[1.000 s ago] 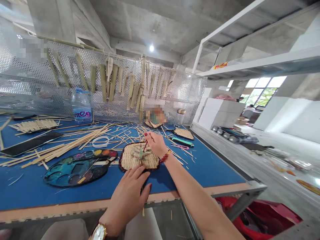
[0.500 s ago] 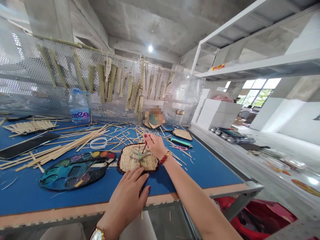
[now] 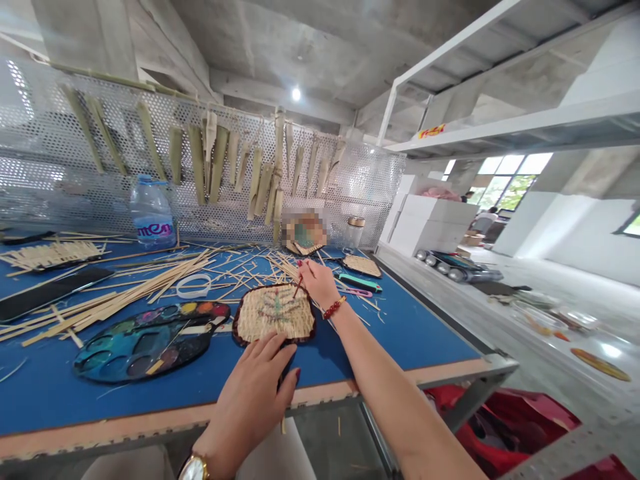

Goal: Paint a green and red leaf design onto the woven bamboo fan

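Craft workshop, indoor: bare concrete ceiling [image 3: 270,40]; long blue-topped workbench [image 3: 400,347] strewn with cut bamboo strips [image 3: 150,287]; painted woven panel [image 3: 274,313], dark-rimmed; watercolour palette [image 3: 150,350], paint wells in several colours; perforated metal screen [image 3: 110,167] hung with dried bamboo sheaths [image 3: 215,157]; white metal shelving [image 3: 500,130], upper right; stacked white boxes [image 3: 430,227], beyond the bench

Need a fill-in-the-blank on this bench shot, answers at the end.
The right hand pinches a thin paintbrush with a ____ handle. A beaded red ____ circles the right wrist. The left hand rests its fingers on the lower edge of the round woven straw fan, with a gold-cased ____ on that wrist. The dark oval paint palette with round wells lies to the ____ of the fan.

Missing words: red; bracelet; watch; left.
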`<state>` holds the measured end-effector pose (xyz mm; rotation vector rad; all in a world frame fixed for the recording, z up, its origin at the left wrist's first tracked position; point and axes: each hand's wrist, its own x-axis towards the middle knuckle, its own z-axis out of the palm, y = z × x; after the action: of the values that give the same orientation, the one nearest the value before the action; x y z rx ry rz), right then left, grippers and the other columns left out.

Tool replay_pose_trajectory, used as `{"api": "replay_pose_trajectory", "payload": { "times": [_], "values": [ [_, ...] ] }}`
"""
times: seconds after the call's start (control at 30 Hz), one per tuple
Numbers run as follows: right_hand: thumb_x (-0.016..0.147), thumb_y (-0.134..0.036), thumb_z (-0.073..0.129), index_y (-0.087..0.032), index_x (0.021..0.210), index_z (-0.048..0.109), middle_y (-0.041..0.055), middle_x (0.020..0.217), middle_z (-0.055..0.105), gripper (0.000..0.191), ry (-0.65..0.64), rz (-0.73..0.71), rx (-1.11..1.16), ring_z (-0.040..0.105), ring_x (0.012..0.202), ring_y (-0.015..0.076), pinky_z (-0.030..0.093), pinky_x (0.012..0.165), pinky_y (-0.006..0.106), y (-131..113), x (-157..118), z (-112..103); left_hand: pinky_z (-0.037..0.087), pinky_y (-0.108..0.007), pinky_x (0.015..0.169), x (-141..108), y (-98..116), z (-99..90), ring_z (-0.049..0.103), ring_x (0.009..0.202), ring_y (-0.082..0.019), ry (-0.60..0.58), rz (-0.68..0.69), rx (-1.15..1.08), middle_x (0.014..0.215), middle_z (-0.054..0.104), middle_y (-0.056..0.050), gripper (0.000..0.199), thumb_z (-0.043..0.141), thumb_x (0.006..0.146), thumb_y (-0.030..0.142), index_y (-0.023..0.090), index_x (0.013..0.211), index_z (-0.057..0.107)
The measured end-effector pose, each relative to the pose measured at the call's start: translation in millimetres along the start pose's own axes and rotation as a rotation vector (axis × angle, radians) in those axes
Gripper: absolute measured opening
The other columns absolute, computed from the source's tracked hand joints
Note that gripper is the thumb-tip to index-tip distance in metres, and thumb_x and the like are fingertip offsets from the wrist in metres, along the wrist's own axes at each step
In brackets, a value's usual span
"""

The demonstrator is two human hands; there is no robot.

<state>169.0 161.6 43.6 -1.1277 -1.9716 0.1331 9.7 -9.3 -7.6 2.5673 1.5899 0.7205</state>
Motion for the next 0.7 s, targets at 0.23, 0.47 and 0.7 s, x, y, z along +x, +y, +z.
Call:
{"api": "replay_pose_trajectory", "payload": {
  "times": [0.23, 0.47, 0.7],
  "values": [
    [0.099, -0.034, 0.041, -0.02, 0.072, 0.055, 0.0015, 0.065, 0.062, 0.034, -0.073, -0.09, -0.081, 0.053, 0.059, 0.0134, 0.03, 0.058, 0.024, -5.2, 0.3, 3.4, 0.039, -0.051, 0.11, 0.3, 2.3, -0.8, 0.046, 0.134, -0.029, 0.0, -0.02, 0.011, 0.143, 0.055, -0.009, 0.041, 0.041, 0.094, 0.035, 0.023, 0.129, 0.061],
    [0.1, -0.031, 0.038, -0.02, 0.071, 0.057, -0.0005, 0.061, 0.061, 0.036, -0.064, -0.035, 0.034, 0.054, 0.058, 0.0125, 0.034, 0.06, 0.022, 0.8, 1.2, -1.5, 0.039, -0.051, 0.11, 1.0, 0.0, 1.8, 0.045, 0.134, -0.029, 0.008, -0.006, 0.005, 0.143, 0.054, -0.008, 0.041, 0.041, 0.094, 0.035, 0.025, 0.128, 0.061],
    [0.099, -0.032, 0.041, -0.019, 0.071, 0.057, 0.0012, 0.067, 0.064, 0.035, -0.042, -0.018, -0.021, 0.056, 0.061, 0.0125, 0.034, 0.06, 0.023, 2.3, 1.4, 2.4, 0.039, -0.051, 0.11, 0.7, -1.1, 2.8, 0.046, 0.134, -0.029, 0.006, 0.002, 0.01, 0.143, 0.054, -0.009, 0.042, 0.04, 0.095, 0.036, 0.024, 0.129, 0.061]
  ]
}}
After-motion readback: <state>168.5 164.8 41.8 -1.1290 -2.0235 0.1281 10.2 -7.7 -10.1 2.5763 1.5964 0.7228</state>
